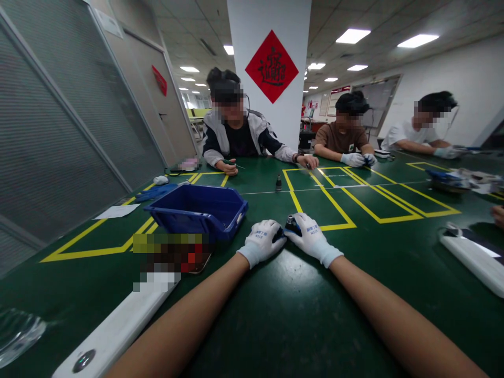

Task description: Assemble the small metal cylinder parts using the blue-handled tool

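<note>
Both of my hands wear white knit gloves with blue print and rest close together over the green table [293, 315]. My left hand [262, 240] is closed around a dark, rounded piece [279, 234], mostly hidden by the fingers. In my right hand [311, 236] is a black-and-blue part with a small metal tip [290, 222], which points up between thumb and fingers. The two held pieces are very near each other; I cannot tell whether they touch. Beyond them, a small black cone-shaped piece [279, 183] stands upright on the table.
A blue bin [197, 210] stands left of my hands, beside a partly blurred-out item and a long white object [114, 325]. A clear container [18, 333] is at the lower left, another white device [472, 257] at the right. Co-workers sit opposite; one holds a screwdriver [230, 164].
</note>
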A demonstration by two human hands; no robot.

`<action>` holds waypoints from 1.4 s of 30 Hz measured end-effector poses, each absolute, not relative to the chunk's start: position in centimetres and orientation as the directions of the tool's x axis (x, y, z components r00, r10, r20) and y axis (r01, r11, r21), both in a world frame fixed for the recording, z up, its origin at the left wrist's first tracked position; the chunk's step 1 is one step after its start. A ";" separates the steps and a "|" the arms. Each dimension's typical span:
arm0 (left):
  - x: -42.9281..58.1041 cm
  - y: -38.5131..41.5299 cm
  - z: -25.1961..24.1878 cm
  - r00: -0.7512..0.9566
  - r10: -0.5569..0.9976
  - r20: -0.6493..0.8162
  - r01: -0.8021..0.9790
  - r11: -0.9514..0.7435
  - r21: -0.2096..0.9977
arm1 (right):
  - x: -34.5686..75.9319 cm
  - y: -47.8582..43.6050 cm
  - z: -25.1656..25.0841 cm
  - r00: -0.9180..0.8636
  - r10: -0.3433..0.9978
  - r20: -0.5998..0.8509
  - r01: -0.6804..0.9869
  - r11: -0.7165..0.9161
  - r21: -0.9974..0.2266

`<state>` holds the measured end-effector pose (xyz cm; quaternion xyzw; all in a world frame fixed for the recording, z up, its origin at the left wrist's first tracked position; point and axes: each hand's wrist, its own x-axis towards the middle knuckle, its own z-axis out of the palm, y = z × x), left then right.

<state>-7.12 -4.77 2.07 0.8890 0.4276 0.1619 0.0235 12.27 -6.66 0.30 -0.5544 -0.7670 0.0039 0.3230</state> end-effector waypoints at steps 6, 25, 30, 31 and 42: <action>-7.0 -4.8 1.9 0.539 0.805 0.247 0.791 -0.585 0.181 | 11.9 -6.7 0.4 -0.163 0.835 0.525 0.809 0.418 -0.413; -7.3 -4.9 1.8 0.552 0.791 0.264 0.777 -0.603 0.182 | 34.8 -3.0 -1.6 0.720 0.560 0.410 0.684 -0.473 -0.555; -7.2 -4.8 1.7 0.544 0.796 0.266 0.781 -0.596 0.189 | 42.7 -4.3 -2.3 0.760 0.543 0.357 0.649 -0.610 -0.454; -7.1 -4.8 1.7 0.538 0.798 0.271 0.782 -0.593 0.191 | 43.7 -4.3 -2.4 0.747 0.563 0.354 0.665 -0.619 -0.417; -6.6 -0.7 -0.4 0.284 0.903 0.324 0.911 -0.359 0.204 | 46.4 -4.1 -2.4 0.707 0.599 0.376 0.707 -0.590 -0.390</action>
